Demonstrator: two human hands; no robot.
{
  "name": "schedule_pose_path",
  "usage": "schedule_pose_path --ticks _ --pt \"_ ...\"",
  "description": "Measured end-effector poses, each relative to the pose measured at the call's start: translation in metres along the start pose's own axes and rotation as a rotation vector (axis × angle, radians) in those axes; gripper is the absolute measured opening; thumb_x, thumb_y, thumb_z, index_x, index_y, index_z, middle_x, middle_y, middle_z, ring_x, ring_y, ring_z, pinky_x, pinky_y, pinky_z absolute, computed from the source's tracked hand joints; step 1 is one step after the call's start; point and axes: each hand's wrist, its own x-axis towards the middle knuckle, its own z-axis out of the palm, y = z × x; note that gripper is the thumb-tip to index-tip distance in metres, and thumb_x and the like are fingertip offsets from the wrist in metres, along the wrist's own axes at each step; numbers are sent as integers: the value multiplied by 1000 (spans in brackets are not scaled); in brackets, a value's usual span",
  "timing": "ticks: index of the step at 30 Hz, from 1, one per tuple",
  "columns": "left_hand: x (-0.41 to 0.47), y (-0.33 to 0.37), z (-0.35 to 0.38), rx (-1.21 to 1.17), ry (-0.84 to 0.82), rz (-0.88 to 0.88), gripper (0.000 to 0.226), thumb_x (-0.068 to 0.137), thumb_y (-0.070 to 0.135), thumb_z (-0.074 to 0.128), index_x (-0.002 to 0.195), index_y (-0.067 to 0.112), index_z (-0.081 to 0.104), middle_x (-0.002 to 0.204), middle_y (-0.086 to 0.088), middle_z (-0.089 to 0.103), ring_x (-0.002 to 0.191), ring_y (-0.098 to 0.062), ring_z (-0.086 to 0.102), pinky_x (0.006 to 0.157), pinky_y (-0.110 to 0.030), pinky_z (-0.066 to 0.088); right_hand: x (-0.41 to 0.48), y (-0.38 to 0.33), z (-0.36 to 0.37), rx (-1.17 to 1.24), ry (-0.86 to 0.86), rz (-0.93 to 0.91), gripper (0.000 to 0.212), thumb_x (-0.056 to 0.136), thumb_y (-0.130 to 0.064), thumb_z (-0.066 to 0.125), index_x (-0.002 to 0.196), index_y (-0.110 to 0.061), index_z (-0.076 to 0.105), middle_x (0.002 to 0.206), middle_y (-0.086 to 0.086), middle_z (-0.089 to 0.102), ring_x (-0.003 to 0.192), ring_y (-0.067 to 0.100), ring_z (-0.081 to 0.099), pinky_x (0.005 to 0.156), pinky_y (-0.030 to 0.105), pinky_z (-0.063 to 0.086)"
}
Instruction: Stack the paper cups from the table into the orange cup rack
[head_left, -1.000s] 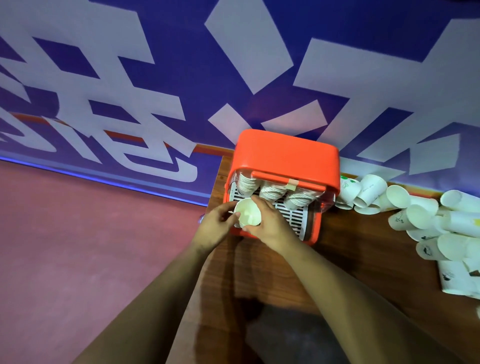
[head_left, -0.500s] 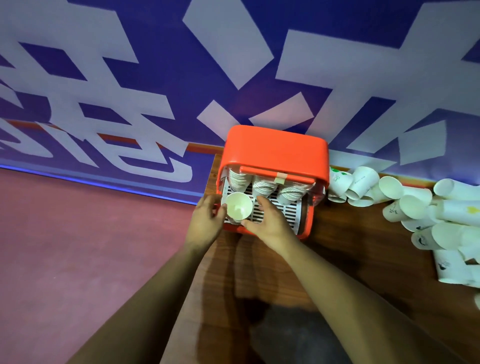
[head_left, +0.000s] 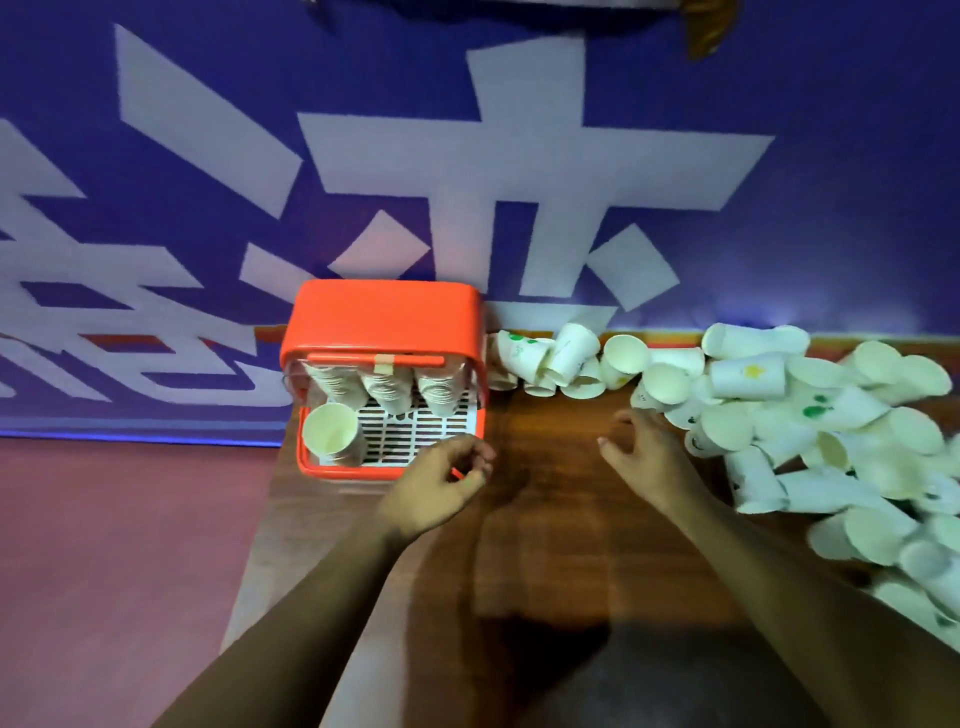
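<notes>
Step in hand, as judged: fetching the next cup.

The right hand (head_left: 644, 452) reaches across the brown wooden table (head_left: 550, 519) toward the heap of white paper cups (head_left: 831, 415) covering the table's right side. Its fingers are spread wide and hold nothing. The fingertips are just beside the nearest cup (head_left: 665, 382) at the heap's left fringe; whether they touch it cannot be told. The left hand (head_left: 441, 483) hangs by the near right corner of the orange plastic cup rack (head_left: 382, 317), fingers loosely curled, empty.

Notes on doing it well:
- Take one cup only, from the fringe where it lies free, so the heap does not slide toward the near edge.
- Pinch lightly — thin paper walls likely dent under a hard squeeze.
- Turn the cup to match the chosen stack before nesting, then seat it square; a skewed cup would probably jam.

Appearance of the cups: plain white, tapered, thin-walled, a few with green or yellow marks. Most lie on their sides, overlapping, mouths facing every way. A shorter row runs along the far edge from the rack to the heap.

The rack sits at the table's far left corner. Three nested stacks (head_left: 387, 387) lie under its rounded hood, above a white slatted tray (head_left: 415, 431). One upright cup (head_left: 332, 431) stands mouth up at the tray's near left corner — many cups remain outside.
</notes>
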Motion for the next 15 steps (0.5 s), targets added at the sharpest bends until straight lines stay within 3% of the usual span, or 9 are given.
schedule_pose_path --ticks 4,8,11,15 --pt "57 40 44 105 -31 77 17 89 18 64 106 17 65 92 4 64 79 -6 59 75 -25 49 19 53 -40 -54 141 29 48 83 -27 72 124 -4 58 120 17 57 111 32 56 93 39 47" --pt "117 62 68 384 106 97 44 84 16 71 125 8 58 120 -11 54 112 -28 55 99 -37 45 41 92 -57 -141 130 1 48 84 -26 68 126 -5 57 122 16 54 112 33 55 95 39 45" --pt "152 61 79 562 163 98 64 79 15 76 136 8 48 132 -18 44 120 -38 47 103 -45 44 58 104 -55 -203 74 -41 47 84 -24 63 128 -6 55 128 14 51 117 33 51 98 41 43" --pt "182 39 87 869 68 84 83 84 15 69 153 9 24 148 -24 31 138 -41 29 113 -46 30 77 115 -34 -241 106 -144 39 78 -16 66 114 0 64 114 19 59 103 38 55 88 46 49"
